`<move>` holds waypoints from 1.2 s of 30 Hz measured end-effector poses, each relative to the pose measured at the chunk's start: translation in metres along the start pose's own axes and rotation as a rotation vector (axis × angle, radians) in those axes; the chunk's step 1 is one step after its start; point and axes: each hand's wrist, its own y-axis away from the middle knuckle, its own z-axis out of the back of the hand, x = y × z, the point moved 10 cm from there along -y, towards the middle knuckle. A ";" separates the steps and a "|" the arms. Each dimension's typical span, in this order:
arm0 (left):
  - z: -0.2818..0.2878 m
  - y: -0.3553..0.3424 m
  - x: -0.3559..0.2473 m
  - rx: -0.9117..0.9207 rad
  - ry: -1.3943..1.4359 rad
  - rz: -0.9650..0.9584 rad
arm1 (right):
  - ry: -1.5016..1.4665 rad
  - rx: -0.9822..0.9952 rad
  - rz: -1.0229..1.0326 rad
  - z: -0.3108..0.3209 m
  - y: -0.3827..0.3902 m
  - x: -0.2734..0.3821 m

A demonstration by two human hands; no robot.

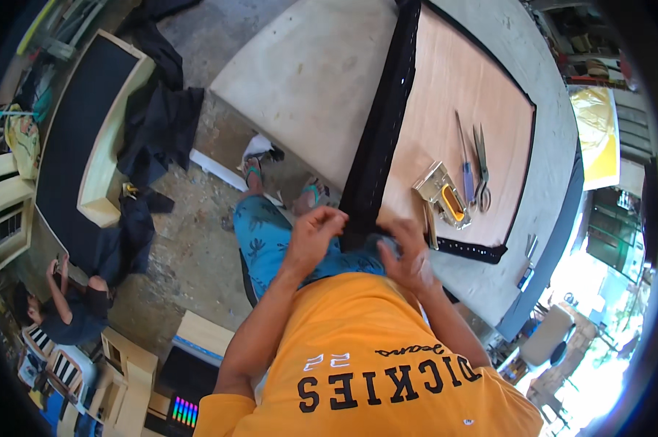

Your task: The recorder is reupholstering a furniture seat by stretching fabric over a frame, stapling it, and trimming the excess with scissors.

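Note:
A light wooden panel (445, 95) lies on the worktable in front of me, its edges wrapped in black fabric (378, 124) with a line of staples. At the near left corner my left hand (314, 237) is closed, its fingertips pinched at the fabric's edge. My right hand (409, 255) is just right of that corner, fingers curled and smeared by motion; whether it grips the fabric is unclear. On the panel, right of my hands, lie a metal staple gun (437, 188), a purple-handled screwdriver-like tool (467, 178) and scissors (481, 164).
The pale worktable (307, 80) extends left and beyond the panel. At left, a curved wooden frame with a dark face (88, 109) stands near heaped black cloth (161, 124). A person (67, 313) sits at lower left among wooden frames (128, 364). Small items lie at the table's right edge.

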 end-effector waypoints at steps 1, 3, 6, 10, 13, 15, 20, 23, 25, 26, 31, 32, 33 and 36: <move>0.002 0.002 0.012 -0.001 0.012 0.018 | 0.005 0.016 -0.013 -0.001 0.003 0.004; 0.016 -0.011 0.045 -0.054 0.185 0.044 | -0.082 0.006 -0.192 -0.002 -0.008 -0.001; 0.023 -0.026 0.062 -0.098 0.358 0.046 | -0.160 -0.023 -0.351 -0.011 -0.032 -0.004; -0.008 -0.021 0.053 0.017 0.613 -0.013 | 0.095 -0.037 -0.362 -0.027 -0.046 0.010; -0.012 -0.006 0.054 -0.001 0.673 0.039 | -0.135 -0.014 -0.557 -0.026 -0.029 -0.006; -0.016 0.002 0.056 -0.028 0.722 0.089 | -0.378 0.011 -0.754 -0.035 -0.015 -0.020; -0.021 0.028 0.059 -0.084 0.827 0.238 | -0.911 0.102 -1.041 -0.066 0.007 -0.026; -0.029 0.037 0.058 -0.107 0.861 0.196 | -0.821 0.147 -1.052 -0.066 0.000 -0.026; -0.036 0.044 0.058 -0.116 0.881 0.167 | -0.739 0.173 -1.070 -0.064 0.000 -0.025; -0.038 0.045 0.059 -0.122 0.883 0.169 | -0.739 0.179 -1.072 -0.064 0.000 -0.025; -0.035 0.050 0.059 -0.148 0.881 0.143 | -0.740 0.254 -1.087 -0.068 0.001 -0.023; -0.036 0.052 0.057 -0.138 0.883 0.140 | -0.745 0.268 -1.082 -0.069 0.002 -0.023; -0.036 0.053 0.056 -0.126 0.885 0.136 | -0.749 0.282 -1.076 -0.069 0.003 -0.022; -0.037 0.054 0.054 -0.101 0.887 0.131 | -0.757 0.306 -1.066 -0.069 0.005 -0.020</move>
